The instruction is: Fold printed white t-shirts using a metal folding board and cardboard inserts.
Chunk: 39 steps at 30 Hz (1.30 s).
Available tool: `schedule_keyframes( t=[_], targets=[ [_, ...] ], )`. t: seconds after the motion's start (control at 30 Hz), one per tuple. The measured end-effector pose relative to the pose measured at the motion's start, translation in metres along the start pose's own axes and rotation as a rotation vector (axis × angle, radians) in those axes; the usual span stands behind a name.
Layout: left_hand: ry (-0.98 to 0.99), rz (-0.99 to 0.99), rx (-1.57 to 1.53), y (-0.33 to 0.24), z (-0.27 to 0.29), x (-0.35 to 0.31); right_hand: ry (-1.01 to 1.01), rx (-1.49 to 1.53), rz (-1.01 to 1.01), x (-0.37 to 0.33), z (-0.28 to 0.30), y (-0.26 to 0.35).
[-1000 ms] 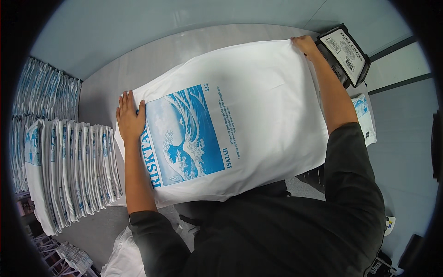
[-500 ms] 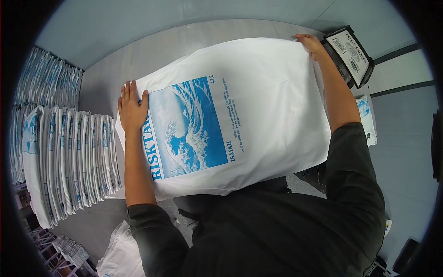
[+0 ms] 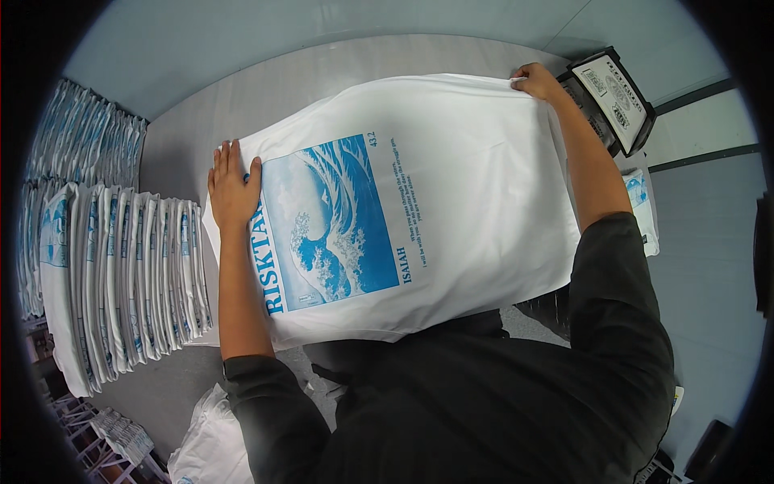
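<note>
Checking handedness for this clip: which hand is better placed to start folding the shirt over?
Probably the right hand: it already pinches the far edge of the shirt and could draw it over. The left hand lies flat, pinning the printed end.

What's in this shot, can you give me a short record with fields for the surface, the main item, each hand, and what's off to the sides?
surface: grey table
main item: white T-shirt with a blue wave print, spread flat
left hand: palm down, fingers spread on the shirt's left edge
right hand: pinching the shirt's far right corner
left side: row of folded white shirts, overlapped in a stack
right side: black-framed printed card; another folded shirt
</note>
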<state>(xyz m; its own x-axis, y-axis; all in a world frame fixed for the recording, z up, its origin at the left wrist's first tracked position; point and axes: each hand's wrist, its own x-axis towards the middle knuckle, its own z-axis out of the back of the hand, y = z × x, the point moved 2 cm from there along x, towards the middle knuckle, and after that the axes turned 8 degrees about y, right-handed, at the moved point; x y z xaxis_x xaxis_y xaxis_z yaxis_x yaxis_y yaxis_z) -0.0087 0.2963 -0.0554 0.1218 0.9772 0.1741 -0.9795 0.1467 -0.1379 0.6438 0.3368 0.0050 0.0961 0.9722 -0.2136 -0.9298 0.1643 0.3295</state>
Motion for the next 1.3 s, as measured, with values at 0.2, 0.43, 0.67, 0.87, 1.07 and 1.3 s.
schedule_keyframes(
  t=[0.2,0.43,0.67,0.87,1.07,1.3],
  targets=[
    [-0.007,-0.004,-0.015,-0.001,0.0,0.001,-0.108,0.305,-0.082,0.007,0.003,-0.015],
    [0.008,0.025,-0.002,0.008,0.005,-0.005,-0.384,0.849,-0.317,0.006,0.003,-0.005],
    [0.083,0.016,-0.007,0.0,-0.008,0.01,-0.536,0.519,-0.184,-0.006,-0.011,-0.03],
    [0.17,0.039,0.074,0.027,-0.01,0.009,-0.406,-0.158,0.332,-0.092,-0.103,0.135],
    [0.313,-0.101,0.252,-0.03,0.013,-0.014,-0.123,-0.408,0.135,-0.142,-0.138,0.146],
    [0.162,-0.068,0.077,0.029,0.003,-0.024,-0.123,-0.342,-0.208,-0.142,-0.097,0.052]
  ],
)
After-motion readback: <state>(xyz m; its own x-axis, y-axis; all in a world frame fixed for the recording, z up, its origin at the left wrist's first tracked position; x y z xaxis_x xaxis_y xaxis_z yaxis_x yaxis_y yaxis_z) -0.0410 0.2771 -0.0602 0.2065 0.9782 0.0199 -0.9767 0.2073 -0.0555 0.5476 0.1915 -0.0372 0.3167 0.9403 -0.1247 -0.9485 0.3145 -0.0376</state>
